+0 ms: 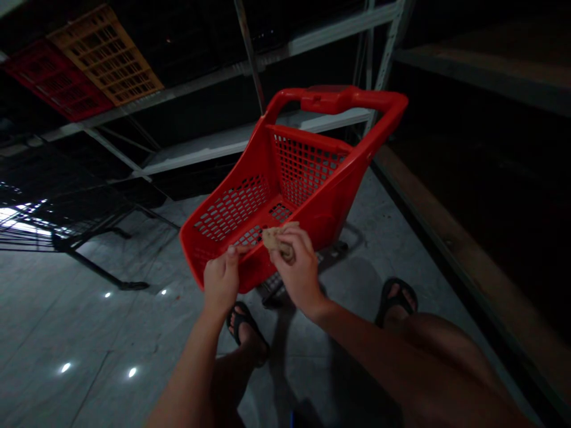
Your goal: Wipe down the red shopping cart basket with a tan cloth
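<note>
A red plastic shopping cart [330,217] with lattice walls stands tilted in the view in front of me, its handle toward the top. My left hand [220,282] grips the cart's near rim, thumb on top; some of its fingers are hidden behind the rim. To its right, my right hand [300,270] is closed round a crumpled tan cloth [271,239]. The cloth is at the same side rim; whether it presses on the plastic I cannot tell. Inside, the basket's bottom shows through between the walls.
Behind the cart runs a metal shelf rack [196,156] bearing a yellow crate [109,56] and a red crate [57,77]. A dark wire frame on legs [100,270] stands at left. Dark shelving with a low ledge [428,208] lines the right. My sandalled feet flank the cart's near end.
</note>
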A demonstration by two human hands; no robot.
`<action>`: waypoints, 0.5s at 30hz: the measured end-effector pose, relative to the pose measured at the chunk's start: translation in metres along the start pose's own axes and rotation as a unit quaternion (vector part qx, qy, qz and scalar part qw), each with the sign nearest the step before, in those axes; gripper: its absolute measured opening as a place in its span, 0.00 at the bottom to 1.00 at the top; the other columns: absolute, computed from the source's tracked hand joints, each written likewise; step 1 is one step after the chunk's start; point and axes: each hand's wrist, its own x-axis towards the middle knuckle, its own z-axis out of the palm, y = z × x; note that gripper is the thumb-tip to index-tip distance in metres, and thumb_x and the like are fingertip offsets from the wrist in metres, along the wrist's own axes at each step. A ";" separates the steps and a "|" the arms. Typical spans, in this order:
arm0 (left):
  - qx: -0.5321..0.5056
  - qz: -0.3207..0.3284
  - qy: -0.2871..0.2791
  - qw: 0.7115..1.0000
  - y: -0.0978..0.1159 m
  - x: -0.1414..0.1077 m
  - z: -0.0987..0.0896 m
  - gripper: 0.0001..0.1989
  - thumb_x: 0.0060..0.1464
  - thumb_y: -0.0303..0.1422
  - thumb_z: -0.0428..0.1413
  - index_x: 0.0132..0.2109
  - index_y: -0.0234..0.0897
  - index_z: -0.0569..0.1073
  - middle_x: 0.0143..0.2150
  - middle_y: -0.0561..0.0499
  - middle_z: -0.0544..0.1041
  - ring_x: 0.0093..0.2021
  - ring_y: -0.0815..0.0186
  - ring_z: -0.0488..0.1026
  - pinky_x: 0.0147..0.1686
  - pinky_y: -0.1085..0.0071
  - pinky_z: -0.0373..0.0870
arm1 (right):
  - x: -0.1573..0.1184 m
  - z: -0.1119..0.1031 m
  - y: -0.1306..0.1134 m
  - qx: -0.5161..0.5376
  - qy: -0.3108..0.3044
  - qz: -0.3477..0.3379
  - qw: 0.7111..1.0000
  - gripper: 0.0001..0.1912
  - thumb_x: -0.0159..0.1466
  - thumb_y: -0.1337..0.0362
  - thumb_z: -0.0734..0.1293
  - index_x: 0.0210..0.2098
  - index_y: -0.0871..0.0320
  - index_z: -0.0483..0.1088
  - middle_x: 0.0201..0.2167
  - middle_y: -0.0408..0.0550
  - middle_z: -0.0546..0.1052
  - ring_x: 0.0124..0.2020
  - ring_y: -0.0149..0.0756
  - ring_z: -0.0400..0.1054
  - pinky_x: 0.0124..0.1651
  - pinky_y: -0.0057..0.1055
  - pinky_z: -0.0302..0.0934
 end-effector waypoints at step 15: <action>-0.096 0.011 -0.088 0.991 0.012 -0.011 0.011 0.49 0.63 0.68 0.29 0.46 0.39 0.86 0.45 0.43 0.86 0.53 0.51 0.82 0.56 0.58 0.76 | 0.116 -0.089 0.034 -0.171 0.159 -0.027 0.972 0.13 0.67 0.69 0.61 0.45 0.55 0.76 0.46 0.54 0.74 0.52 0.48 0.70 0.61 0.51 0.65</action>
